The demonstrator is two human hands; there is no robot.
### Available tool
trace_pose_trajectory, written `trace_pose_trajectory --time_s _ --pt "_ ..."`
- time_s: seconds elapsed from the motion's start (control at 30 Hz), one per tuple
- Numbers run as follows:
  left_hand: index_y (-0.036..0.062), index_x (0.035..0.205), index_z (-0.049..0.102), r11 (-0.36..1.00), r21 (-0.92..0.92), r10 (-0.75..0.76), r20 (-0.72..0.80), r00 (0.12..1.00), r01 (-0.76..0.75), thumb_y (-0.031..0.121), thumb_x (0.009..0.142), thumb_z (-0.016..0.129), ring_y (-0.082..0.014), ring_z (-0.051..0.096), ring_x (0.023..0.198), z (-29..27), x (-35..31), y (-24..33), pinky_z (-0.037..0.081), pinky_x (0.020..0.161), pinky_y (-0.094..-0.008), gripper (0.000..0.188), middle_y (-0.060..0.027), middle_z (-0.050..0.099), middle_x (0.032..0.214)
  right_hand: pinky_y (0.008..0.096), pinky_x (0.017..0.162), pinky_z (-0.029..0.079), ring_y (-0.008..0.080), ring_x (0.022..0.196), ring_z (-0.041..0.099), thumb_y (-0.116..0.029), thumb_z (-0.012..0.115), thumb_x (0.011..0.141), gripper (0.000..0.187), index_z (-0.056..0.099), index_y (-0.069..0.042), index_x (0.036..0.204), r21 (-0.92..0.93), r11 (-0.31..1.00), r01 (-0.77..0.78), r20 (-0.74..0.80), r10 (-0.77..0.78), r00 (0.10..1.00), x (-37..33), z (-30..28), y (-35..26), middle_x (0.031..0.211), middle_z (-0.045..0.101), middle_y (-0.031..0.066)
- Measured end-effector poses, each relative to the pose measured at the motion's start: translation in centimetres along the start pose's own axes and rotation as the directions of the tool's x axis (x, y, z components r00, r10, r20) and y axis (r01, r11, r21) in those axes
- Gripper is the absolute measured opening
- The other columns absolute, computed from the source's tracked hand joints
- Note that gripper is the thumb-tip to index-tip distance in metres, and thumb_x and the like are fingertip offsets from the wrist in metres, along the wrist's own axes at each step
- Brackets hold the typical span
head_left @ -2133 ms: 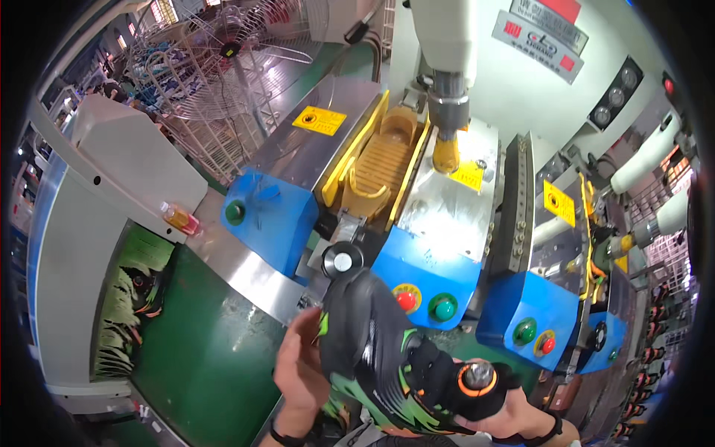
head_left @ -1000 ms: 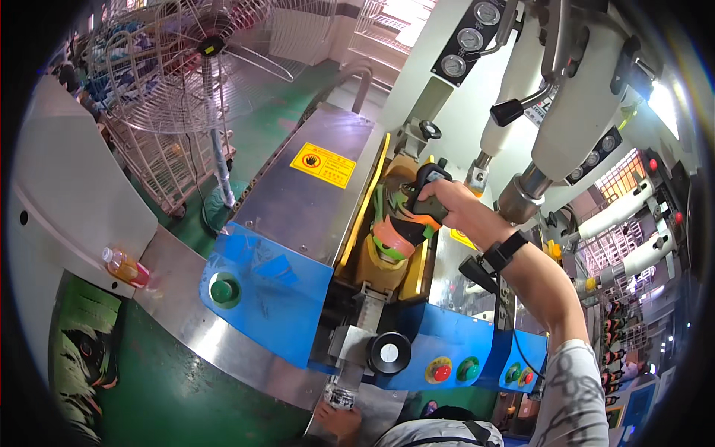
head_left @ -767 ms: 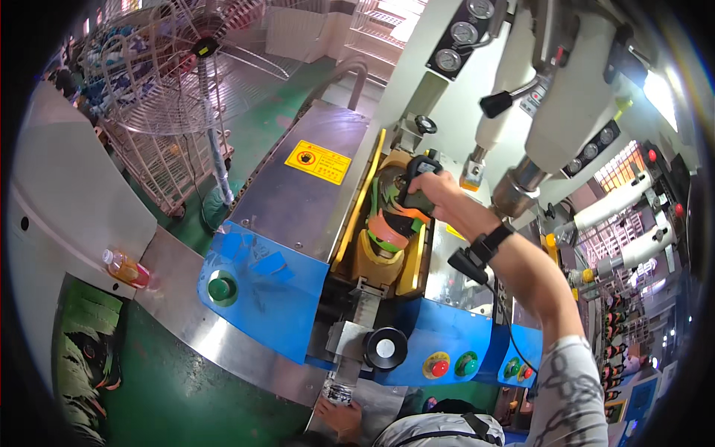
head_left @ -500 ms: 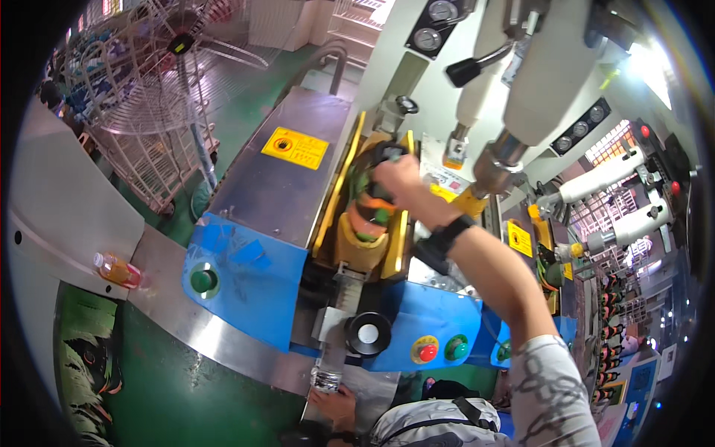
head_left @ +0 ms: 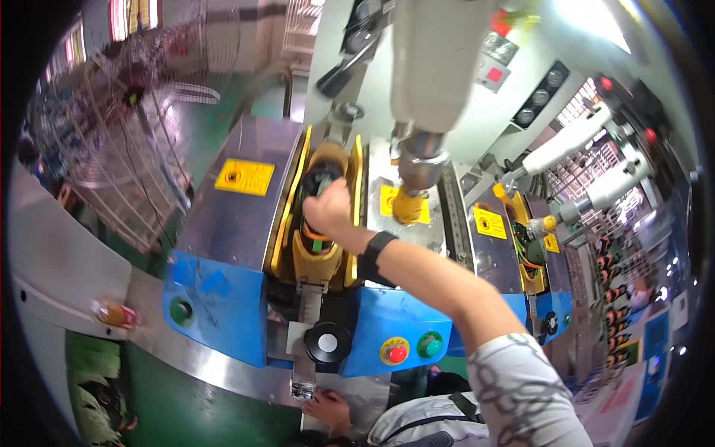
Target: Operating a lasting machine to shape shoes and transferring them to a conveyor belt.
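Note:
A dark shoe [head_left: 322, 179] with orange and green trim sits lengthwise in the yellow cradle [head_left: 316, 270] of a press, between two upright yellow side pads [head_left: 293, 201]. My right hand [head_left: 329, 208] is closed on the upper of the shoe, fingers curled around its opening and hiding much of its middle. Down at the front, my left hand [head_left: 328, 410] lies with fingers stretched out beside the silver-wrapped end of a metal bar [head_left: 303, 389]. Whether it touches the bar I cannot tell.
A black round knob [head_left: 328, 343] stands by the bar. Blue panels carry a red button [head_left: 397, 353] and green buttons [head_left: 430, 344]. A thick white press arm [head_left: 432, 67] with a yellow tip hangs right of the cradle. Left are a bottle [head_left: 115, 314] and a wire fan [head_left: 134, 95].
The whole view has swung, so the press sits farther left in the picture. My right hand has come nearer along the shoe and covers more of it. My left hand stays by the bar's end.

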State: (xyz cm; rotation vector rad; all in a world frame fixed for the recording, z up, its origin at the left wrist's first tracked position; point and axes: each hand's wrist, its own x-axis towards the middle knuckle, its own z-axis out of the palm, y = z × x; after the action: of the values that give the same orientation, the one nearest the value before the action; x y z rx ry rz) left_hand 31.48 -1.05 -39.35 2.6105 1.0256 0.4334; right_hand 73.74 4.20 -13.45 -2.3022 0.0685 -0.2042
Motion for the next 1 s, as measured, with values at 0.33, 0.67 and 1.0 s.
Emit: trace_pose_trajectory --time_s 0.33,0.67,1.0 --pt "-0.0031 0.137 0.034 0.489 -0.862 -0.095 0.102 0.990 0.136 0.010 0.074 0.065 -0.0297 0.051 0.113 -16.6 10.4 2.7 0.041 0.095 -0.0405 0.071 -0.0206 0.050 0.125 0.0473 0.094 0.043 0.0432 0.107 0.052 -0.028 0.062 0.086 0.058 0.042 0.008 0.126 0.143 0.730 0.668 0.330 -0.672 0.663 -14.5 -9.7 -2.5 0.115 0.051 0.0291" --pt "-0.0005 0.112 0.056 0.870 -0.483 0.100 0.376 0.921 0.103 0.012 0.067 0.071 -0.0437 0.062 0.084 -18.7 15.0 5.9 0.049 0.071 -0.0492 0.049 -0.0228 0.064 0.092 0.0416 0.089 0.044 0.0357 0.100 0.052 -0.039 0.062 0.084 0.069 0.039 0.005 0.131 0.241 0.613 0.753 0.574 -0.715 0.399 -19.0 -6.2 -4.4 0.108 0.051 0.0203" --pt "-0.0032 0.117 0.055 0.855 -0.518 0.154 0.309 0.939 0.030 0.013 0.068 0.072 -0.0442 0.062 0.085 -18.7 15.0 5.4 0.050 0.073 -0.0491 0.054 -0.0257 0.064 0.097 0.0409 0.087 0.044 0.0336 0.100 0.052 -0.033 0.062 0.081 0.059 0.045 0.005 0.124 0.156 0.720 0.677 0.583 -0.620 0.525 -19.2 -4.4 -2.1 0.106 0.052 0.0182"
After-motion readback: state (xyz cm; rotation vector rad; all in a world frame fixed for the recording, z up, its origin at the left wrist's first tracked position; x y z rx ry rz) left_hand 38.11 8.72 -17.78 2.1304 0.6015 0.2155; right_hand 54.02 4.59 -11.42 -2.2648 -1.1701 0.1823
